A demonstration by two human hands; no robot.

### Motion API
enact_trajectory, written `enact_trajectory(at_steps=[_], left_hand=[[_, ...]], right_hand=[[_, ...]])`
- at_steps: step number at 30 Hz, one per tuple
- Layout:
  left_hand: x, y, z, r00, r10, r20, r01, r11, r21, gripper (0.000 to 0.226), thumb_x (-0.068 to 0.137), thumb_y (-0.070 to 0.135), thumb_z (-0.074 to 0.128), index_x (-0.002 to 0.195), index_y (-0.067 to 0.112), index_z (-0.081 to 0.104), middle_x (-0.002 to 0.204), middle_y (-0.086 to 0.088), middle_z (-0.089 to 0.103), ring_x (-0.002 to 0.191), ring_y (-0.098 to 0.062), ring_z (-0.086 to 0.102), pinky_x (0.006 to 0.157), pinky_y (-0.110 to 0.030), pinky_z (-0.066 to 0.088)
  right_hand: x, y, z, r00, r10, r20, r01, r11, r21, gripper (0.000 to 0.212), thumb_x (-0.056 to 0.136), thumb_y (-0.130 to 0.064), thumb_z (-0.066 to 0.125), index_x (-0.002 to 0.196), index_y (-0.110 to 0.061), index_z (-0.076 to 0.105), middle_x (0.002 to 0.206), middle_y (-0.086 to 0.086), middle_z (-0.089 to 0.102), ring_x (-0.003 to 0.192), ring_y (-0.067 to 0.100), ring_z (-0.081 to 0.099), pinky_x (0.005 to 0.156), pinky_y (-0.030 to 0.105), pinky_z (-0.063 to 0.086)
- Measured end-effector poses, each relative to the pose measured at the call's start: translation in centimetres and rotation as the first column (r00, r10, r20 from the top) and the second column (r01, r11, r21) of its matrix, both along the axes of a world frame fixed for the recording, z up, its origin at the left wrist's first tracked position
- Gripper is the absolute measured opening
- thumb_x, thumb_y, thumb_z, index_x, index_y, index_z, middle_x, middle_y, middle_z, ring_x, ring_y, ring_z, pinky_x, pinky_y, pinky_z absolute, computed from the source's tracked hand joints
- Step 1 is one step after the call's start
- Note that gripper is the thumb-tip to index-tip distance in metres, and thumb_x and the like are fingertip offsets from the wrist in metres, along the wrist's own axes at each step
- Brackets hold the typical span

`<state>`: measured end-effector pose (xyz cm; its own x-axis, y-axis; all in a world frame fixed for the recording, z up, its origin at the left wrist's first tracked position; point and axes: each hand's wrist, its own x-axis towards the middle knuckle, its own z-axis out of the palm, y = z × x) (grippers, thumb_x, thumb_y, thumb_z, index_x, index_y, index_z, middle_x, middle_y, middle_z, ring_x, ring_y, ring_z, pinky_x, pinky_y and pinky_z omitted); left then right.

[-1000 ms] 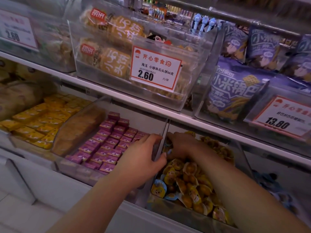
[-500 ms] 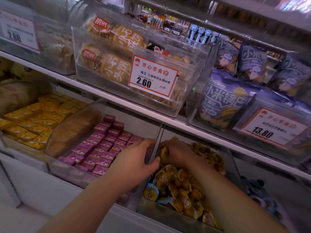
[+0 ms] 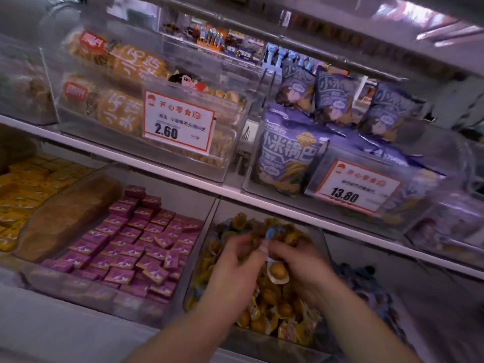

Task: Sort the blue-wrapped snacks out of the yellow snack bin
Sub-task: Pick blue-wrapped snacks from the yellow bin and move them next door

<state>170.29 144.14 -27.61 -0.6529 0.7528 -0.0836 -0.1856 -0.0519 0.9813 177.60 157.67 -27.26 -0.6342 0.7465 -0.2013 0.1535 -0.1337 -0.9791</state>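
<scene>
Both hands are working over the yellow snack bin [image 3: 318, 239] on the lower shelf, just right of the bin of purple-wrapped squares [image 3: 136, 244]. The left hand [image 3: 231, 268] is hovering with fingers curled; motion blur is hiding whether its grip is holding anything, so I cannot tell. A blue-wrapped snack [image 3: 272, 233] is sitting at the fingertips where the hands meet, above the pile. The right hand [image 3: 301, 268] is gripping a snack, apparently that blue one, though the blur is leaving this unsure. The sorting looks partly done at best: a bluish edge is showing near the bin's back left, and deeper layers are hidden. To the right, a dark bin of blue-wrapped pieces [image 3: 366, 279] is too blurred to read.
</scene>
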Motion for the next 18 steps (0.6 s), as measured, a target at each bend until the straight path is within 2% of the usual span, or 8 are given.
enact_trajectory(at_steps=[1, 3, 6, 8, 12, 14, 16, 18], left_hand=[[0.8, 0.8, 0.2, 0.948, -0.051, 0.315, 0.052, 0.999, 0.006, 0.017, 0.094, 0.036, 0.059, 0.108, 0.029, 0.067, 0.106, -0.001, 0.074, 0.092, -0.012, 0.070, 0.080, -0.036, 0.058], [1.3, 1.8, 0.1, 0.832, -0.088, 0.548, 0.088, 0.996, 0.027, 0.024, 0.095, 0.032, 0.058, 0.107, 0.017, 0.072, 0.098, -0.012, 0.076, 0.088, -0.026, 0.072, 0.076, -0.045, 0.059], [0.6, 2.5, -0.3, 0.888, -0.039, 0.457, 0.039, 0.999, 0.009, 0.022, 0.096, 0.020, 0.060, 0.113, 0.009, 0.069, 0.102, -0.017, 0.074, 0.089, -0.027, 0.072, 0.071, -0.040, 0.060], [-0.5, 2.7, -0.6, 0.922, -0.033, 0.386, 0.044, 0.999, -0.021, 0.021, 0.094, 0.013, 0.062, 0.113, 0.008, 0.068, 0.098, -0.016, 0.075, 0.082, -0.024, 0.073, 0.068, -0.038, 0.061], [-2.5, 2.9, -1.1, 0.957, -0.063, 0.282, 0.078, 0.996, -0.042, 0.026, 0.093, 0.000, 0.058, 0.115, 0.010, 0.068, 0.102, -0.015, 0.075, 0.090, -0.027, 0.072, 0.078, -0.039, 0.057], [-2.9, 3.1, -1.2, 0.961, -0.014, 0.275, 0.027, 0.999, -0.043, 0.026, 0.093, -0.004, 0.055, 0.110, 0.010, 0.069, 0.096, -0.012, 0.076, 0.081, -0.021, 0.073, 0.071, -0.032, 0.057], [-3.1, 3.5, -1.5, 0.956, 0.022, 0.293, -0.008, 0.999, -0.050, 0.025, 0.094, -0.003, 0.053, 0.105, 0.011, 0.071, 0.090, -0.011, 0.077, 0.072, -0.018, 0.073, 0.062, -0.028, 0.058], [-3.1, 3.9, -2.0, 0.988, 0.038, 0.151, -0.021, 0.994, -0.110, 0.023, 0.095, 0.002, 0.055, 0.105, 0.013, 0.072, 0.089, -0.009, 0.077, 0.078, -0.019, 0.074, 0.065, -0.028, 0.059]], right_hand=[[0.1, -0.6, -0.6, 0.996, -0.069, -0.053, 0.069, 0.998, -0.006, 0.024, 0.078, -0.010, 0.078, 0.099, 0.001, 0.074, 0.096, 0.023, 0.075, 0.094, 0.041, 0.071, 0.090, 0.054, 0.056], [0.3, -1.7, -1.8, 0.982, -0.147, -0.115, 0.150, 0.988, 0.017, 0.026, 0.076, -0.012, 0.079, 0.100, -0.006, 0.073, 0.094, 0.019, 0.075, 0.091, 0.038, 0.073, 0.088, 0.057, 0.056], [0.2, -2.3, -2.5, 0.966, -0.178, -0.187, 0.187, 0.982, 0.032, 0.023, 0.077, -0.003, 0.072, 0.098, -0.012, 0.073, 0.094, 0.016, 0.075, 0.092, 0.035, 0.072, 0.088, 0.055, 0.056], [0.2, -2.1, -2.6, 0.953, -0.209, -0.220, 0.199, 0.978, -0.067, 0.023, 0.081, 0.009, 0.066, 0.092, -0.010, 0.073, 0.095, 0.020, 0.074, 0.088, 0.033, 0.072, 0.083, 0.049, 0.057], [0.8, -1.3, -1.8, 0.934, -0.191, -0.303, 0.079, 0.935, -0.346, 0.026, 0.075, 0.002, 0.072, 0.101, 0.005, 0.070, 0.098, 0.028, 0.072, 0.081, 0.033, 0.071, 0.064, 0.039, 0.060], [1.3, -0.7, -1.9, 0.923, -0.194, -0.334, 0.059, 0.926, -0.374, 0.018, 0.083, 0.004, 0.066, 0.100, 0.006, 0.071, 0.091, 0.025, 0.073, 0.077, 0.030, 0.073, 0.062, 0.035, 0.060], [1.7, -0.4, -2.3, 0.918, -0.209, -0.338, 0.085, 0.934, -0.348, 0.023, 0.086, 0.006, 0.064, 0.106, 0.000, 0.070, 0.097, 0.021, 0.075, 0.085, 0.031, 0.074, 0.071, 0.039, 0.061], [1.9, -0.3, -2.5, 0.950, -0.187, -0.251, 0.164, 0.980, -0.109, 0.028, 0.083, 0.003, 0.070, 0.106, -0.013, 0.073, 0.102, 0.013, 0.075, 0.095, 0.030, 0.073, 0.086, 0.047, 0.058]])
